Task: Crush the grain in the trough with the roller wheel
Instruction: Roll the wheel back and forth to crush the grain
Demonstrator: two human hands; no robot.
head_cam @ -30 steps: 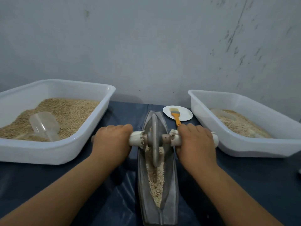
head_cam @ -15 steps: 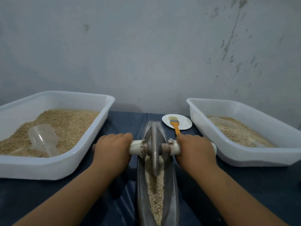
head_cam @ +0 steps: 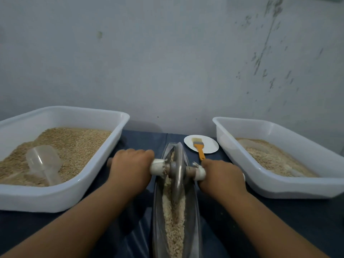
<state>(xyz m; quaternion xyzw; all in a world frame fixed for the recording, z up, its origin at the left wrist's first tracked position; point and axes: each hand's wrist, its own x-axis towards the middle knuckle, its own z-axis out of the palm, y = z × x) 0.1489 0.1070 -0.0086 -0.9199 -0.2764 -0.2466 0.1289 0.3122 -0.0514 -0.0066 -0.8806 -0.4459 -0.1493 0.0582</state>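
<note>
A narrow grey metal trough [head_cam: 193, 216] runs away from me down the middle of the dark table, holding pale crushed grain [head_cam: 174, 220]. The grey roller wheel [head_cam: 178, 170] stands upright in the trough near its far end, on an axle with white handle sleeves. My left hand [head_cam: 131, 168] grips the left handle. My right hand [head_cam: 222, 175] grips the right handle. The handle ends are mostly hidden under my fingers.
A white tub [head_cam: 55, 197] of whole grain with a clear plastic scoop [head_cam: 43, 163] stands at the left. A second white tub [head_cam: 290, 187] with paler grain stands at the right. A small white plate [head_cam: 210, 146] carries an orange-handled brush [head_cam: 199, 148] behind the trough.
The wheel and both hands have rolled a little further away along the trough, toward its far end. The camera has tilted up, so everything sits lower in view.
</note>
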